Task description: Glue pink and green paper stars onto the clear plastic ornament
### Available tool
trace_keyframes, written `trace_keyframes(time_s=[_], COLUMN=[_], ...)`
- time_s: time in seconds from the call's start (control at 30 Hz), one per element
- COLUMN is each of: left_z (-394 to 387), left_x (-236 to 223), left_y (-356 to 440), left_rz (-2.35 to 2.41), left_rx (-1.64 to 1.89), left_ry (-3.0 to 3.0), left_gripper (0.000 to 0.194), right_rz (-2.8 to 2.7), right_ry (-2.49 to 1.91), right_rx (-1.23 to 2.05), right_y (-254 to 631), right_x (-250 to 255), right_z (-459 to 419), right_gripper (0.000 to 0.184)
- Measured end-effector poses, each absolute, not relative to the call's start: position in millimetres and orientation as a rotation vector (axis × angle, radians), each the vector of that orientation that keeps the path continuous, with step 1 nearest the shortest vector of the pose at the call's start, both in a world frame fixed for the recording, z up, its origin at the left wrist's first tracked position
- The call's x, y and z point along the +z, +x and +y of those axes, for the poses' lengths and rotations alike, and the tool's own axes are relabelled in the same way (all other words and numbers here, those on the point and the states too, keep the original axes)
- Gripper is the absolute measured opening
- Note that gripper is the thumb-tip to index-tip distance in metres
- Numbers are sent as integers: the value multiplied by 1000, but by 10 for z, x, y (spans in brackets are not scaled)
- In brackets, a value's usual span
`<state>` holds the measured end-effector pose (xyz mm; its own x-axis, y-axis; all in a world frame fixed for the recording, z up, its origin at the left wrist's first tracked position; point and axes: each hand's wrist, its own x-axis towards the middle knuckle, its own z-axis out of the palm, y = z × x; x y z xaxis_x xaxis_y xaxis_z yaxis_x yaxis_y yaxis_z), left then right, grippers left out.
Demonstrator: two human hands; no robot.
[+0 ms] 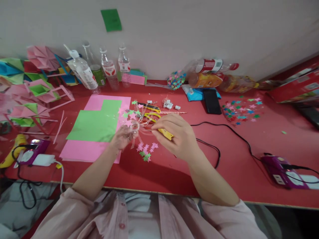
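My left hand (122, 136) is closed around a clear plastic bottle neck (135, 126), whose cut strips fan outward. Pink and green paper stars (131, 115) show at the strips on its far side. The fingertips of my right hand (178, 134) are pinched at the end of a clear strip (147, 128), just right of the neck. Beneath that hand lies a tool with yellow handles (165, 133), partly covered. Nearer to me, a small heap of pink and green stars (146, 153) rests on the red table (154, 176).
Green paper (93, 124) and pink sheets (87, 152) lie at left. Behind my hands are a yellow-black cutter (151, 107) and small white pieces (168, 104). Plastic bottles (124, 66) stand by the wall. A phone (211, 101), loose stars (241, 109) and a black cable (231, 127) are at right.
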<state>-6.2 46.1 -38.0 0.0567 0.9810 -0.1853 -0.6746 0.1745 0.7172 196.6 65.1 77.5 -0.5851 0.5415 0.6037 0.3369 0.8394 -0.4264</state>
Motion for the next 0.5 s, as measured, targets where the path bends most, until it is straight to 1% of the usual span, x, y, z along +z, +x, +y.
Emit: trace_keyframes(time_s=[0.13,0.2,0.27,0.4,0.5], left_z=[484,490,487,477,484], left_x=[-377,-375,-380,-415,-447], left_y=[-66,-61,-58,-64,-74], left_rz=[789,804,800,790,815], left_rx=[1379,1388,1389,1366,1321], left_ry=[451,450,452,446,402], left_gripper=[25,25,25,22,21], right_rz=[-2195,-2119,-2076,-2180,-2276], right_ry=[-619,-621,-601,-537,-525], right_rx=[391,327,222,57,9], right_y=[1984,1994,2002,1995,1977], right_x=[782,775,766,738,708], right_z=[650,660,673,696,706], right_gripper=[9,9,13,17,18])
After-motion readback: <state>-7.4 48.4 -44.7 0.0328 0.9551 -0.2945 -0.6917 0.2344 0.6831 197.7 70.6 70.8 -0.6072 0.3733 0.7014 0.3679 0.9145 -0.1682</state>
